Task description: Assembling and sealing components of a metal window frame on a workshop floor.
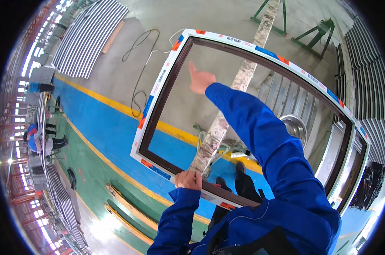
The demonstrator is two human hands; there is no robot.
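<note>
Left hand grips frame (rectangular); right hand points.

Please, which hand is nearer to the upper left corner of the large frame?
Right. The right hand points roughly toward that corner, over the opening; the left hand grips the frame at its lower edge, farther away.

Head cam, facing dn., edges unclear

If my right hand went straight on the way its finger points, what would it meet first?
Probably the window frame, near its upper-left corner in the picture, since the right hand points that way. Depth is unclear, so it might pass above the frame instead.
</note>
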